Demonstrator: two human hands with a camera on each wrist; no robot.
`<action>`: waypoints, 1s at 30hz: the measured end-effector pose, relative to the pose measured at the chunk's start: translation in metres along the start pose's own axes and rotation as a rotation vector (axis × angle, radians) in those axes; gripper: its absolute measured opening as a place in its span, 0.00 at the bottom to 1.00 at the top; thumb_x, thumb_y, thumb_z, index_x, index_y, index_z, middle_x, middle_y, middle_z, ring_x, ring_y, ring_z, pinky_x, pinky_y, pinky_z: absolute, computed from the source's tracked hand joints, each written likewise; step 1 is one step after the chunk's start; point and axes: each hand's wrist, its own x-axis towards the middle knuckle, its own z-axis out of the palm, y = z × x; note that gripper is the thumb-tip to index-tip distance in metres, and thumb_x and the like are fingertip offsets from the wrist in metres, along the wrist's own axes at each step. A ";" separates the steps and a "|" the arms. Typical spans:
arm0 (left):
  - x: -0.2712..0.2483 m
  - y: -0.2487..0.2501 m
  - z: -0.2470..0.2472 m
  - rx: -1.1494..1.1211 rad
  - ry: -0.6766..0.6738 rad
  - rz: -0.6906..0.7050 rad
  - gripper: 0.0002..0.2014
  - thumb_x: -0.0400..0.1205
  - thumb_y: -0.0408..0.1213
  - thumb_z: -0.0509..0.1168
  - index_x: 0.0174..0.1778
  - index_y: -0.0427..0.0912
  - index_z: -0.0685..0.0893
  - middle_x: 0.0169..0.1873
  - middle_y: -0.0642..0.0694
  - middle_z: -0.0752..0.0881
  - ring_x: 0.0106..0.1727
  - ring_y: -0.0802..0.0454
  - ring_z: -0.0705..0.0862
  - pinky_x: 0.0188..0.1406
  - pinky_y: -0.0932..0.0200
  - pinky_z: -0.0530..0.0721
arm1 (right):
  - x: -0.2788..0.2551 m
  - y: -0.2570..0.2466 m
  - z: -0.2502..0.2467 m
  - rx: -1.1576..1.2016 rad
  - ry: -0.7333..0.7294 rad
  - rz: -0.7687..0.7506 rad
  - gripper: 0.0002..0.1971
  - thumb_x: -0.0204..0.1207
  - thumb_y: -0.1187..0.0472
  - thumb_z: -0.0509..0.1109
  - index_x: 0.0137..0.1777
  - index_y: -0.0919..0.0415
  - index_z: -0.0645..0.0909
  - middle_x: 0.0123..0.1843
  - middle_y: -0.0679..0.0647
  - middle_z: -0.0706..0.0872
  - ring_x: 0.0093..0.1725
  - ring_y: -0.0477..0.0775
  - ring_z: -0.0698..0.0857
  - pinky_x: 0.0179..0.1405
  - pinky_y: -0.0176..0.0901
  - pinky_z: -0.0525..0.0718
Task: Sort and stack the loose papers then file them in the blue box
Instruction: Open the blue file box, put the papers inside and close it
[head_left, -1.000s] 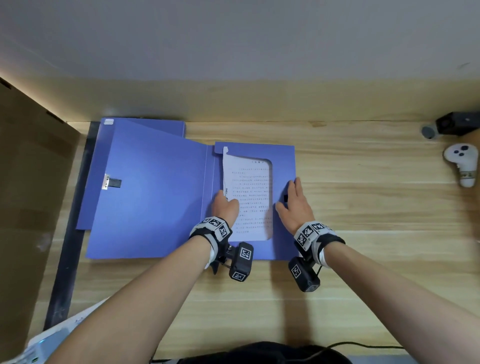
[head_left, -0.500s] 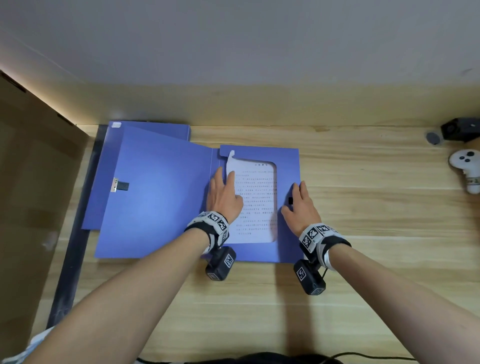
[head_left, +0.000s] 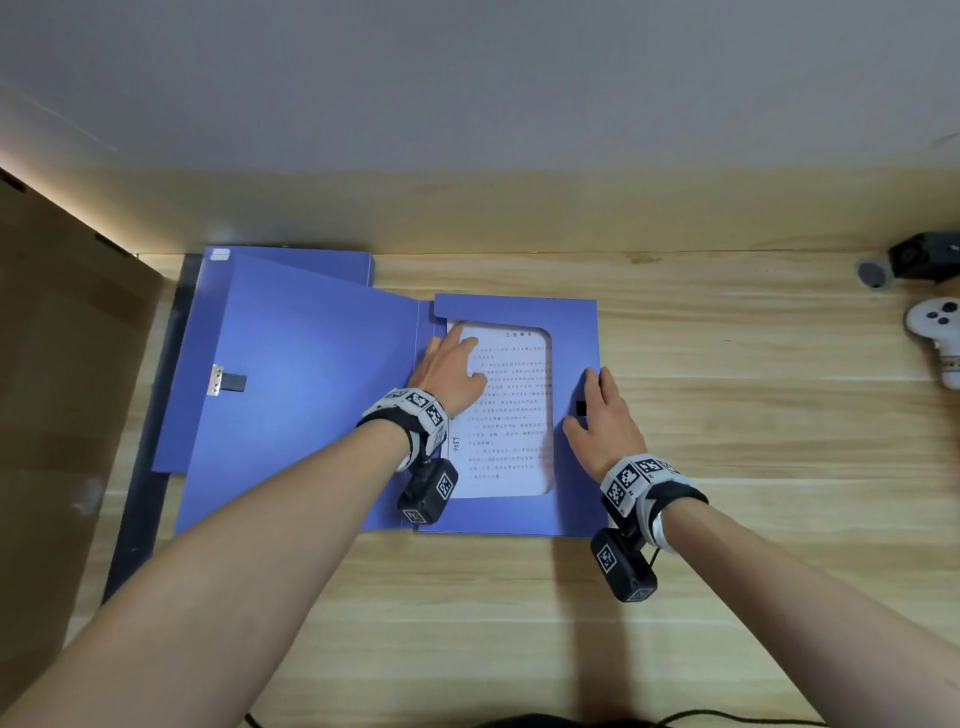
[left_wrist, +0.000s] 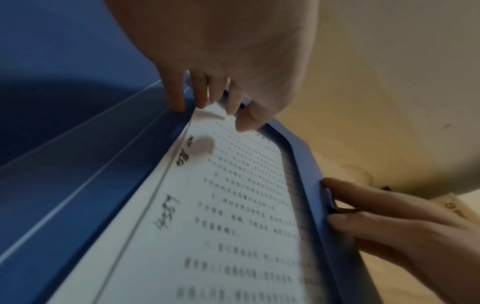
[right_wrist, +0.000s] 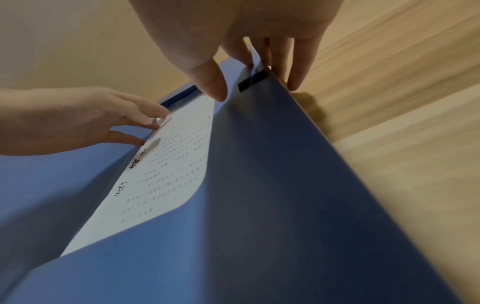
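The blue box (head_left: 571, 322) lies open on the wooden desk, its lid (head_left: 311, 389) folded out to the left. A stack of printed papers (head_left: 511, 405) lies inside under the blue inner flap and shows through its cut-out. My left hand (head_left: 452, 364) presses with straight fingers on the papers' top left corner and the box's inner edge; the left wrist view shows the fingertips (left_wrist: 179, 107) there on the papers (left_wrist: 233, 205). My right hand (head_left: 602, 415) rests on the box's right edge by a black tab (head_left: 581, 408), thumb (right_wrist: 213, 90) on the flap (right_wrist: 259, 185), fingers down the outer side.
A second blue folder (head_left: 291, 265) lies under the open lid at the back left. A brown panel (head_left: 62, 415) and a dark strip (head_left: 140, 493) border the desk's left side. A white controller (head_left: 935, 327) and a black device (head_left: 919, 254) sit far right.
My left hand has slid up the papers' left edge to the top corner, and the raised corner now lies flat under the flap. The right hand stays on the right edge.
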 end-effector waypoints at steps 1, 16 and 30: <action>-0.006 -0.001 0.002 -0.060 0.057 -0.012 0.28 0.82 0.38 0.60 0.81 0.41 0.68 0.86 0.46 0.57 0.83 0.42 0.60 0.75 0.45 0.71 | -0.001 -0.001 -0.001 0.000 0.001 0.003 0.37 0.81 0.55 0.60 0.86 0.57 0.47 0.89 0.55 0.43 0.85 0.61 0.56 0.76 0.55 0.71; -0.052 0.005 0.020 -0.517 0.020 -0.274 0.34 0.81 0.41 0.62 0.85 0.43 0.60 0.83 0.45 0.62 0.83 0.45 0.63 0.80 0.44 0.66 | -0.005 -0.004 -0.005 0.020 0.007 0.013 0.35 0.80 0.57 0.61 0.85 0.59 0.52 0.89 0.56 0.46 0.84 0.63 0.59 0.73 0.53 0.71; -0.143 -0.098 -0.049 -0.023 0.487 -0.537 0.45 0.75 0.40 0.68 0.84 0.40 0.51 0.87 0.40 0.45 0.87 0.43 0.41 0.81 0.34 0.49 | -0.069 -0.016 0.011 -0.200 -0.005 -0.139 0.30 0.81 0.56 0.62 0.81 0.65 0.62 0.86 0.57 0.54 0.83 0.62 0.62 0.73 0.52 0.73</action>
